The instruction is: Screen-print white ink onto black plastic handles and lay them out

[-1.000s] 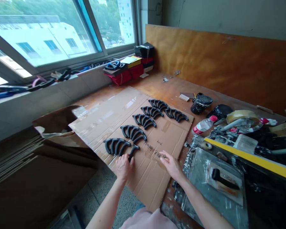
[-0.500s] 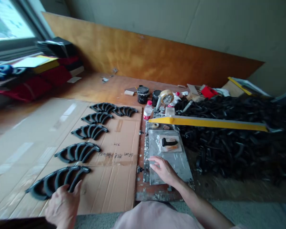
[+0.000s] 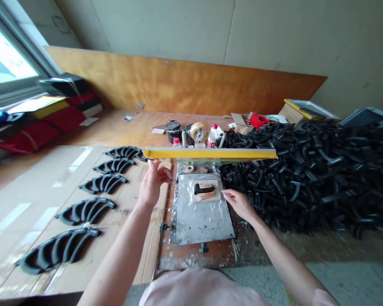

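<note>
My left hand point(image 3: 152, 185) is raised at the left end of a flat yellow-edged frame point(image 3: 210, 154), its fingers curled against the frame's underside. Below the frame lies a grey metal plate point(image 3: 204, 221), and on it a black curved handle point(image 3: 204, 189) rests in a small tan holder under clear film. My right hand point(image 3: 239, 204) is beside the plate's right edge, fingers stretched toward the handle but apart from it, holding nothing. To the left, several fanned rows of black handles point(image 3: 64, 248) lie on a cardboard sheet point(image 3: 121, 250).
A big heap of black handles point(image 3: 300, 182) covers the right side. Behind the frame stand a black tub point(image 3: 172, 131), a tape roll point(image 3: 198, 131) and a red-capped bottle point(image 3: 213, 135). Red folders point(image 3: 35, 135) are stacked by the window.
My left hand has left the nearest row of handles and moved up to the frame. The frame has swung level above the plate. My right hand has shifted to the plate's right side.
</note>
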Motion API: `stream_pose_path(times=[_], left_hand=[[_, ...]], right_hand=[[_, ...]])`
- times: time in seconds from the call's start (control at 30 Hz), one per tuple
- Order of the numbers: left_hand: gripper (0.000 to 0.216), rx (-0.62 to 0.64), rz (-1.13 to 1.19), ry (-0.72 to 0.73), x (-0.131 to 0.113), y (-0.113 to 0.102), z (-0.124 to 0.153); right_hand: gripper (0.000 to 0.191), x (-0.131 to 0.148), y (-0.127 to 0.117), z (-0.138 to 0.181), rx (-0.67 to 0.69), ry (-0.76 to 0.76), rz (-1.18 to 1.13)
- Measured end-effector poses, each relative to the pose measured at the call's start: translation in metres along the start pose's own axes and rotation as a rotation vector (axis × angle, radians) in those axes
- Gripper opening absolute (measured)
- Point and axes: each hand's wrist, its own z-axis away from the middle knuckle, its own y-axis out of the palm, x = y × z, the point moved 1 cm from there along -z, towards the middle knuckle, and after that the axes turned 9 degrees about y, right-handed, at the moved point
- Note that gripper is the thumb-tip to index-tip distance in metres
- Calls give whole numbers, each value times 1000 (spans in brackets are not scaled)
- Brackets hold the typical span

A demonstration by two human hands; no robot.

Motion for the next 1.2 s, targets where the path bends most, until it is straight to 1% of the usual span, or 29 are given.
stream_pose_path(times=[0.03,0.07,0.13,0.17,0.23,0.3,0.37,0.4,0.47,0.5,0.53,0.57,0.63,0.7,0.77,0.8,0.9,1.0,1.07,1.1,1.17,1.2], left_hand=[[60,-6,7,2,-5,5,-2],[60,-21,-8,-3,-8,6,0],[60,-37,-47,-58,-8,-1,14],[61,-20,-60,-112,-5,-7,25],[60,48,-79,-251,8,-18,53],[58,104,-91,-379,29,-26,82],[66,108,-96,-449,56,-30,105],[72,92,-103,-462,71,-32,113],[81,57,-136,-459,97,-33,124],[82,45,-162,-452,108,-34,127],[81,34,-190,-443,117,-35,129],[80,28,-217,-432,124,-36,130],[77,30,-251,-413,130,-38,130],[74,39,-264,-402,131,-39,130],[72,50,-262,-400,131,-40,131],[71,53,-259,-401,132,-40,131],[67,52,-246,-398,134,-39,131],[64,41,-242,-392,136,-39,131],[63,42,-244,-394,136,-39,132],[62,44,-245,-397,136,-39,132],[61,50,-249,-403,135,-40,132],[61,49,-253,-404,135,-40,132]], right_hand=[[29,-1,-7,-4,4,-17,-7],[28,-3,-15,-8,-4,-28,-6],[28,-6,-34,-18,-50,-32,8],[28,-6,-43,-24,-83,-31,14],[30,0,-56,-38,-160,-40,25],[32,18,-58,-55,-222,-94,57],[35,42,-43,-72,-277,-209,152],[42,55,-31,-81,-287,-277,225],[60,77,-1,-98,-279,-396,402],[66,84,14,-106,-260,-434,494],[68,90,28,-112,-236,-454,578],[65,92,39,-118,-207,-454,649],[49,93,54,-125,-131,-404,750],[29,90,57,-127,-43,-318,805],[19,85,52,-126,5,-270,827],[18,83,49,-125,-2,-262,835],[19,76,43,-122,-94,-234,870],[15,68,54,-114,-163,-219,898],[14,64,67,-102,-146,-291,899],[16,62,71,-94,-111,-347,901],[20,58,74,-77,6,-477,907],[22,56,72,-69,69,-540,907]])
